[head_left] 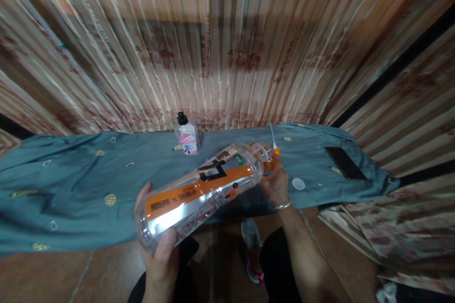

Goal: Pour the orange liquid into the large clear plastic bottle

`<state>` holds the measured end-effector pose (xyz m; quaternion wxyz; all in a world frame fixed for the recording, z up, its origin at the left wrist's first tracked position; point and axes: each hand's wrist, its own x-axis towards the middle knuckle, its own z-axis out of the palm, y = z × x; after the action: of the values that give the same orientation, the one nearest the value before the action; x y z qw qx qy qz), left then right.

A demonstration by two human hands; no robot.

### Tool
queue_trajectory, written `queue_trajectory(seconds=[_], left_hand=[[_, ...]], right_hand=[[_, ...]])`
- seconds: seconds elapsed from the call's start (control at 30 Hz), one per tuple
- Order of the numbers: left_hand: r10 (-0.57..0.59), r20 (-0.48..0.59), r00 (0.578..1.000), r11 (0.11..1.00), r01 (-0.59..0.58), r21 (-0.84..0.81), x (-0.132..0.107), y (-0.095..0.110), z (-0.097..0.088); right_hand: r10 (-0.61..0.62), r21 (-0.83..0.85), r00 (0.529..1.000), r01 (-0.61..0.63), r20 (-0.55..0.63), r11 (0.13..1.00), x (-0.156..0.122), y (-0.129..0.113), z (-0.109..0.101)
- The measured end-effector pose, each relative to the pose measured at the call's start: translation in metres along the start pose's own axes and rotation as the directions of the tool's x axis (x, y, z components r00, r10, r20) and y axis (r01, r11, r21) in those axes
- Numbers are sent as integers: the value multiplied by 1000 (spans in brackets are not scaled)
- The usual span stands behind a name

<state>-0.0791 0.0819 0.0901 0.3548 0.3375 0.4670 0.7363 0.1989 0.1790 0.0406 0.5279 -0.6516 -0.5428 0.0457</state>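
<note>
Head view. A large clear bottle with an orange-and-silver label is held aslant above the near edge of the cloth-covered tabletop. Landmark for all positions: the black-capped bottle, standing upright. The large bottle lies on the person's side of it, base nearer the person, neck rising to the right of it. The left hand is curled around the base, thumb across the front, fingers behind the wall. The right hand, well to the right of the landmark, is closed about an amber container beside the neck; whether it also presses the neck cannot be told. Farther right of the landmark are a white disc and, beyond it, a dark phone.

Handling (judged). The large bottle should be light for its bulk: no liquid can be made out in it. Its thin plastic wall would probably flex or dent under a squeeze rather than shatter, and its glossy surface may slip, especially if wet. Best holds: a broad cupped support beneath the base, and a light ring of fingers at the stiffer neck.
</note>
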Motion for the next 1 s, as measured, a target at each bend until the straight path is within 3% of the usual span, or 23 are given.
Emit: queue_trajectory(seconds=[0.63,1.0], left_hand=[[-24,6,1000,1000,24,20,1,-2,-2],[-27,-28,999,999,27,16,-1,5,5]], right_hand=[[-3,-28,1000,3,-1,1000,0,0,0],[-42,-73,999,39,-27,997,-1,4,2]])
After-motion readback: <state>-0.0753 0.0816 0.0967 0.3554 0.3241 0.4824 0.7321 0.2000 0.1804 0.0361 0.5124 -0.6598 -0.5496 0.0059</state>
